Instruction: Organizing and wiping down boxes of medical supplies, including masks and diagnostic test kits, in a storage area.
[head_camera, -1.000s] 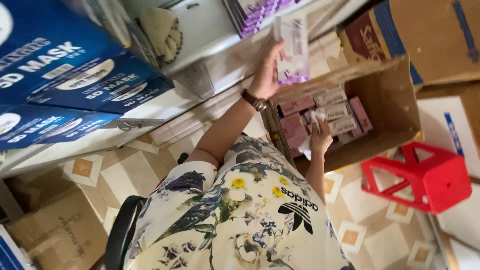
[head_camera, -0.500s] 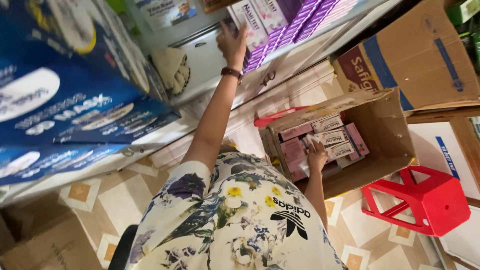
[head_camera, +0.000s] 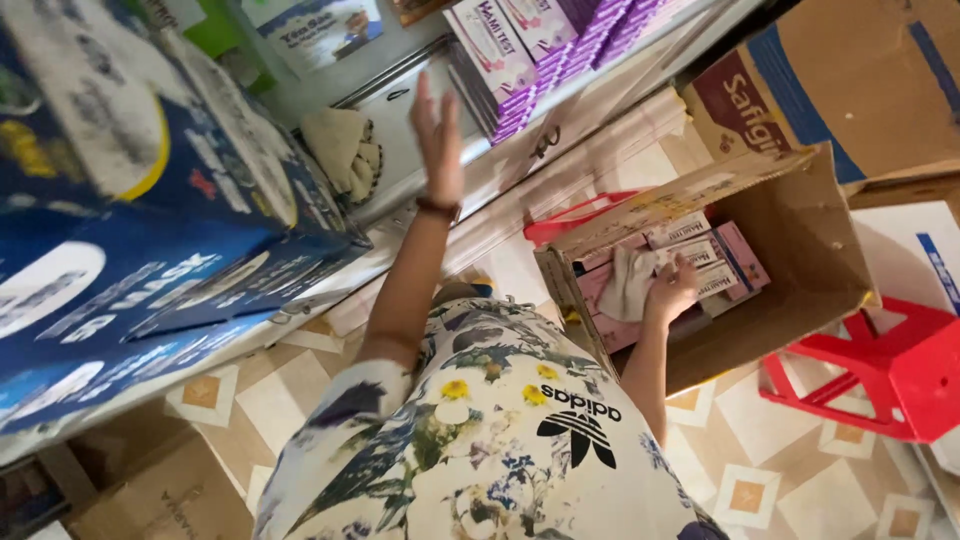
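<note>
Down inside an open cardboard box (head_camera: 800, 250) on the tiled floor lie small pink and white cartons (head_camera: 735, 262), packed flat in rows. They look light and stiff, thin card with sharp edges that would likely dent under a hard squeeze, so a hold across the short sides of one carton, thumb on one face and fingers on the other, seems the safest way to lift it. The right hand (head_camera: 672, 290) rests on these cartons, fingers curled down onto the top one; whether it actually pinches a carton I cannot tell. A crumpled pale piece of paper or cloth (head_camera: 627, 283) lies just beside that hand, on the cartons.

The left hand (head_camera: 438, 135) is raised toward a metal shelf (head_camera: 560, 125), open and empty, fingers spread and pointing up. Near it on the shelf stands a stack of the same kind of cartons (head_camera: 500, 55), purple-edged and tightly packed, tilted in this view. A dark band (head_camera: 437, 209) circles the left wrist.

Outward from the box, a red plastic stool (head_camera: 890, 370) stands just beside its far side, and something red and flat shows behind it. A larger closed cardboard carton (head_camera: 850, 80) sits above the box in the view. Big blue boxes (head_camera: 130, 250) fill the shelf on the left. The person wears a floral shirt (head_camera: 480, 450).
</note>
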